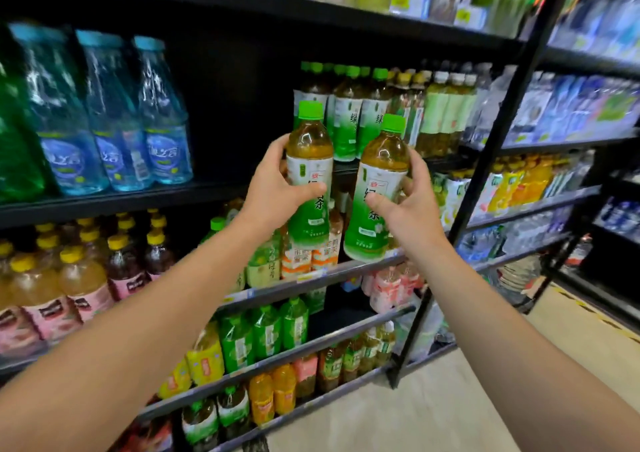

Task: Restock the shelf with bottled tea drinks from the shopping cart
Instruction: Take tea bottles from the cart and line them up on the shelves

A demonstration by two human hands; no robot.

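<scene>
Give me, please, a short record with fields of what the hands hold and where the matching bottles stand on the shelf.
left hand: left hand grips a green tea bottle, upright, green cap
right hand: right hand grips a second green tea bottle, tilted slightly, green cap
bottles: apart, side by side, raised in front of the shelf
matching stock: row of green-capped tea bottles just behind the held ones
gap: dark open shelf space left of that row
left neighbours: blue water bottles on the same shelf level
</scene>
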